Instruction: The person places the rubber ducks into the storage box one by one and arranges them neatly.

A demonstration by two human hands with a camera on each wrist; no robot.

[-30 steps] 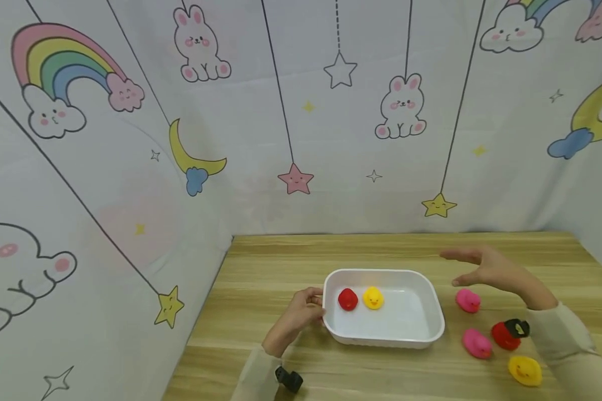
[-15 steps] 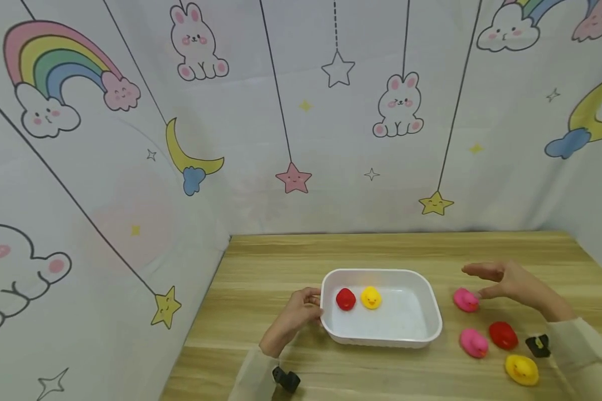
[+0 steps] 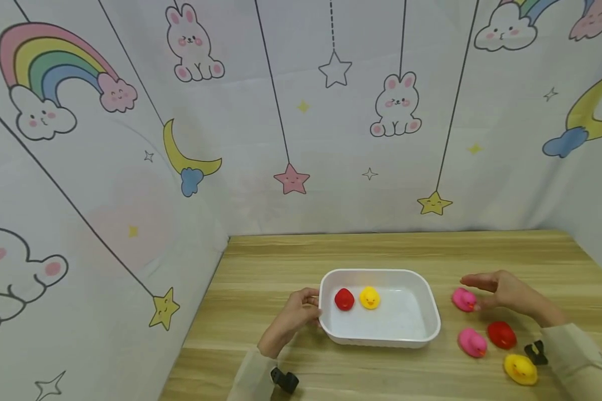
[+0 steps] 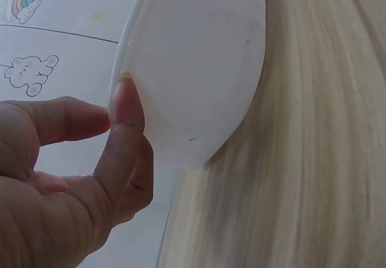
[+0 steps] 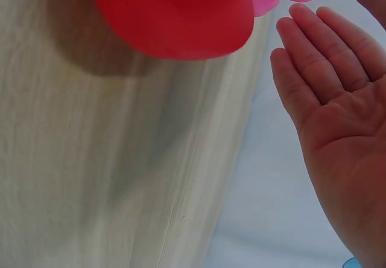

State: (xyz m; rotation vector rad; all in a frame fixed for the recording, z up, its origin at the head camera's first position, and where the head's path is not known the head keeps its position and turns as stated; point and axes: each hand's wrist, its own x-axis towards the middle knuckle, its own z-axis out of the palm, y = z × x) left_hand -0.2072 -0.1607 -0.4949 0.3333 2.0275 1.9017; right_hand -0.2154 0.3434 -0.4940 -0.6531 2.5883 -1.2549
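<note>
A white plastic basin (image 3: 401, 314) stands on the table with a red rubber duck (image 3: 344, 299) and a yellow rubber duck (image 3: 369, 298) inside. My left hand (image 3: 296, 312) pinches the basin's left rim between thumb and finger, which the left wrist view shows close up. To the right of the basin, my right hand (image 3: 514, 295) reaches over a pink rubber duck (image 3: 464, 299), its thumb beside the duck. In the right wrist view the fingers (image 5: 325, 57) are straight, and a red rubber duck (image 5: 175, 20) looms large at the top.
Nearer the front, right of the basin, lie another pink duck (image 3: 472, 342), the red duck (image 3: 502, 335) and a yellow duck (image 3: 520, 369). A cartoon-printed cloth (image 3: 331, 211) hangs behind the wooden table (image 3: 281, 256) and along its sides.
My right hand has moved right and down from above the back of the table to the far pink duck. My left hand stays on the basin's rim.
</note>
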